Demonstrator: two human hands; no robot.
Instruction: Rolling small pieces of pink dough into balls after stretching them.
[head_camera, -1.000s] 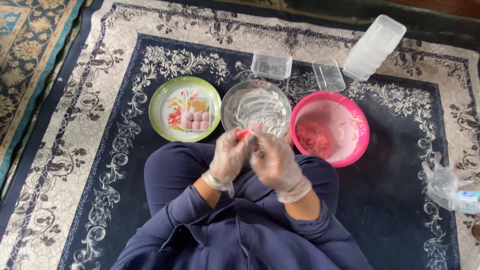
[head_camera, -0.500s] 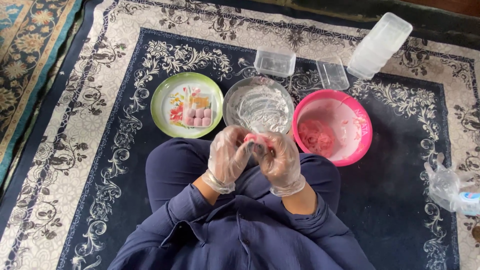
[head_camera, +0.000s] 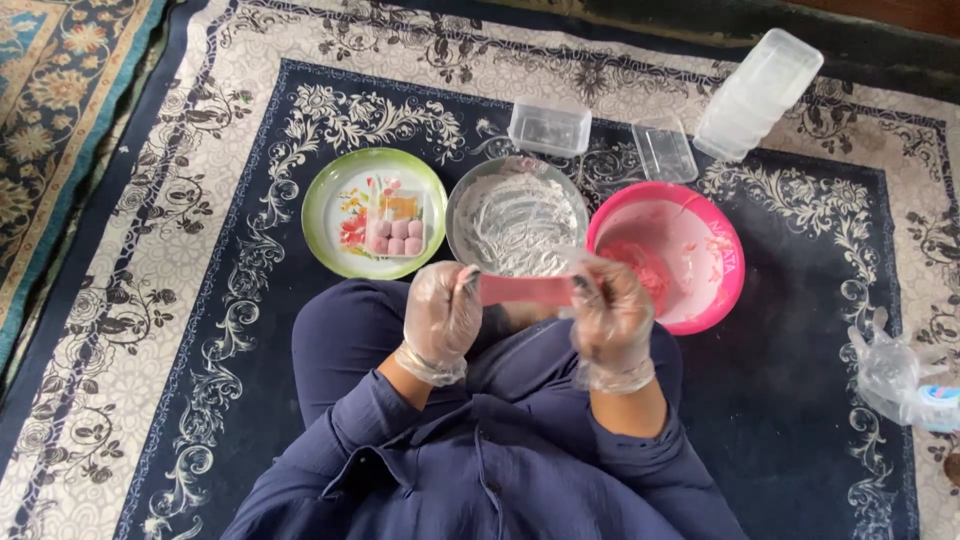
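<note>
While a strip of pink dough (head_camera: 527, 290) was stretched between both gloved hands, it was held level above the lap, just at the near edge of the floured steel bowl (head_camera: 517, 220). One end was pinched by the left hand (head_camera: 442, 312), the other by the right hand (head_camera: 610, 312), w/ fingers closed on it, presumably so it could be pulled evenly. More pink dough sat in the pink bowl (head_camera: 700, 300) at the right, w/in easy reach. Finished pink balls were lined on the green plate (head_camera: 330, 215) at the left. Clear empty containers (head_camera: 549, 126) and a stack of them (head_camera: 758, 92) were kept toward the rug's far edge.
</note>
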